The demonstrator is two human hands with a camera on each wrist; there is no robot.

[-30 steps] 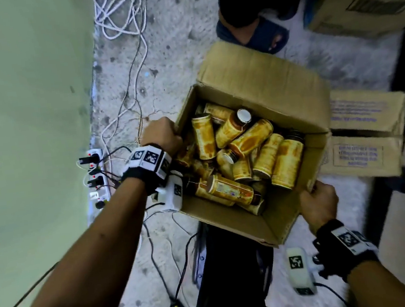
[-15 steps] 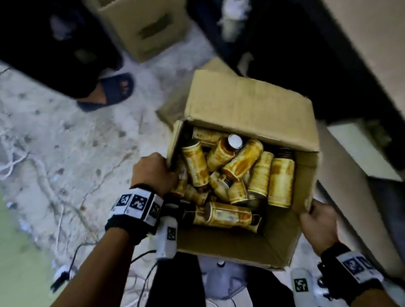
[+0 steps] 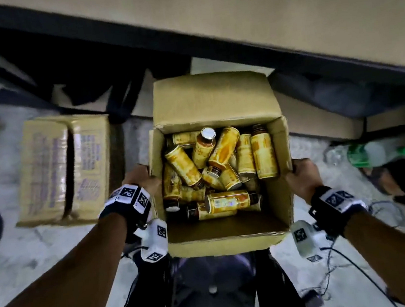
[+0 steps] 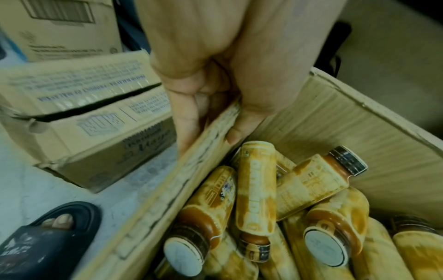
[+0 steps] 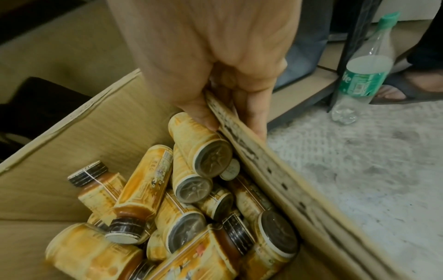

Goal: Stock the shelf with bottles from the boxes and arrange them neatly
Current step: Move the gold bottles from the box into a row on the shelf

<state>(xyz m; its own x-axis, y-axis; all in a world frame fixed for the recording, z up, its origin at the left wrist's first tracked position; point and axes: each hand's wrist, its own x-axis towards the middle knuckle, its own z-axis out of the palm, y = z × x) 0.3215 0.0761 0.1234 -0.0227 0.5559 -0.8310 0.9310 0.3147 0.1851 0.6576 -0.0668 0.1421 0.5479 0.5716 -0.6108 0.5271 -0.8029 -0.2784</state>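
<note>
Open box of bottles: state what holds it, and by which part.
Both hands hold the open cardboard box by its top edges: left hand pinches the left wall's rim, right hand the right wall's rim. No bottle is held.

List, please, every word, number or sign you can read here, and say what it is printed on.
"te": end of a word on the green label of the clear plastic bottle; the rest is hidden.
Closed carton: blue print and a logo, too blurred to read.
Farther carton: a barcode and small print, unreadable.
Yellow-labelled bottles in the open cardboard box: lettering too blurred.
Wrist bands: square coded markers, no words.
</note>
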